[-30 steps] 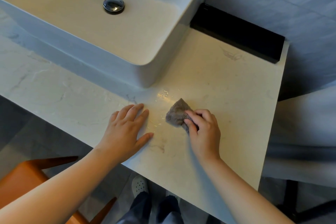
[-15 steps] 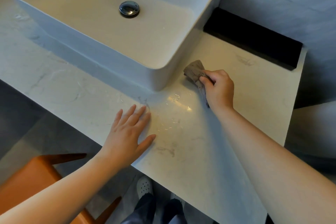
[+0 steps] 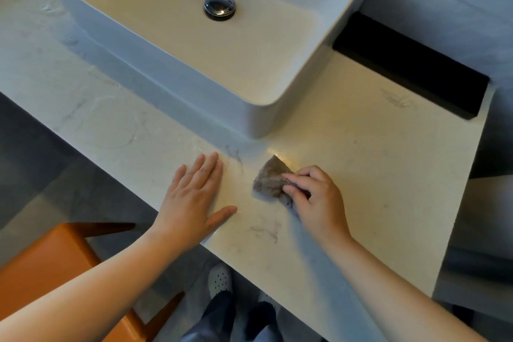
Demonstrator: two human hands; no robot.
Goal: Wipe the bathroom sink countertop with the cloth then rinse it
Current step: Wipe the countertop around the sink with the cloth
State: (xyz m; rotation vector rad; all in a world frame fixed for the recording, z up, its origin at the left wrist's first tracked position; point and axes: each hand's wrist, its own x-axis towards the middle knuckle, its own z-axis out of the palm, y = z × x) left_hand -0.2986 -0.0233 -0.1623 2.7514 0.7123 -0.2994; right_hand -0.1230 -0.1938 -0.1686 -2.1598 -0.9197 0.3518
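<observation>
A person's right hand (image 3: 316, 200) pressed a small grey-brown cloth (image 3: 270, 180) onto the pale, veined countertop (image 3: 374, 175), close to its front edge and just in front of the near right corner of the white sink (image 3: 166, 69). The fingers were curled over the cloth's right side and gripped it against the stone, while a pointed corner of the fabric stuck out toward the basin. A bright glint lay on the surface between that corner and the foot of the sink.

The left hand (image 3: 191, 200) lay palm down on the countertop at the front edge, fingers straight and close together, thumb spread wide toward the cloth (the two hands were near each other but apart, with bare stone between them). It held nothing.

The rectangular sink sat on top of the countertop and took up its back left part, with a chrome drain stopper (image 3: 219, 5) in the middle of the basin. To the right of the sink a black recess (image 3: 410, 75) ran along the countertop's back edge, against the grey wall (image 3: 458, 8).

Below the front edge, at the left, stood an orange seat (image 3: 52, 258) on the grey floor (image 3: 41, 161). Between the forearms showed a white perforated shoe (image 3: 220, 280) and dark trousers (image 3: 222, 319).
</observation>
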